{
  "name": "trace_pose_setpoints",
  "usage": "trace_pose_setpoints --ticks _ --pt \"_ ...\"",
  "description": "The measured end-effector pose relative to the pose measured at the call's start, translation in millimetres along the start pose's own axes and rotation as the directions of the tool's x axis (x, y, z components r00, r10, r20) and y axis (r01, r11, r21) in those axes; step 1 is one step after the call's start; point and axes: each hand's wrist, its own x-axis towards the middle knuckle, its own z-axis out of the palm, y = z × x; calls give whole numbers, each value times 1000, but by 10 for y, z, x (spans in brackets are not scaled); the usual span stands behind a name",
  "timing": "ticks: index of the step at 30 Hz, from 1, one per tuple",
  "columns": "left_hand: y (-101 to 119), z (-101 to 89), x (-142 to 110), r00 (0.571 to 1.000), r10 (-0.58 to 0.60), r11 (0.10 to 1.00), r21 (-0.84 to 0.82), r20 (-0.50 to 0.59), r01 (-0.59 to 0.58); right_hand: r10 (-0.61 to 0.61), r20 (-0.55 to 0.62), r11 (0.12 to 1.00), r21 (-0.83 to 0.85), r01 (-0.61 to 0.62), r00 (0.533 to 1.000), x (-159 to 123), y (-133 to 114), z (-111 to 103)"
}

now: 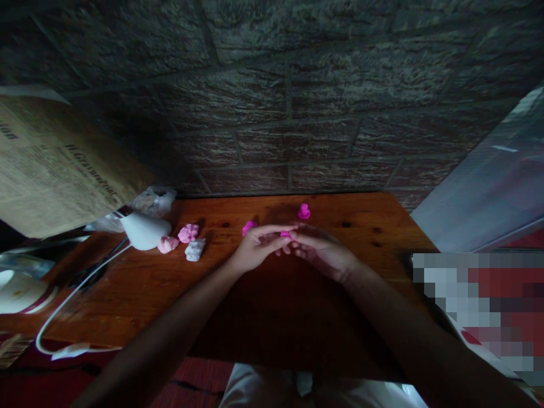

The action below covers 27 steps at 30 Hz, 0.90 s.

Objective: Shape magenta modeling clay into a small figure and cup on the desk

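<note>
A small piece of magenta modelling clay [285, 234] is pinched between the fingertips of both hands, above the wooden table. My left hand [255, 245] is closed on it from the left, thumb below and forefinger above. From the right, my right hand [323, 249] grips its other side with curled fingers that partly hide it. Just behind my left hand lies a magenta clay lump [249, 228]. Farther back stands a magenta clay shape [304, 211] with a wide base and narrower top. Pale pink lumps [188, 233] and a whitish lump [195, 250] sit to the left.
A lamp with a white base [147, 231] and newsprint-patterned shade [63, 164] stands at the left, its white cable [76, 294] running over the table [361, 218]. A clear plastic bag [155, 199] lies behind it. A white cup-like object [21, 292] is far left. A stone-block wall [263, 113] closes the back.
</note>
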Motion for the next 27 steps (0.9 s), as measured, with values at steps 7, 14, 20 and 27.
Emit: trace_pose_setpoints --ticks 7,14,20,27 --pt "-13 35 16 990 -74 992 -115 -124 60 54 -16 994 99 -52 998 -7 39 70" --pt "15 8 19 985 -91 991 -113 -146 75 83 14 992 92 -84 996 -15 48 79" --pt "31 12 19 992 -100 991 -102 -74 92 62 6 994 90 -62 998 -25 16 85" --pt "43 -20 10 992 -114 991 -80 -51 109 93 -28 992 84 -90 995 -17 34 116"
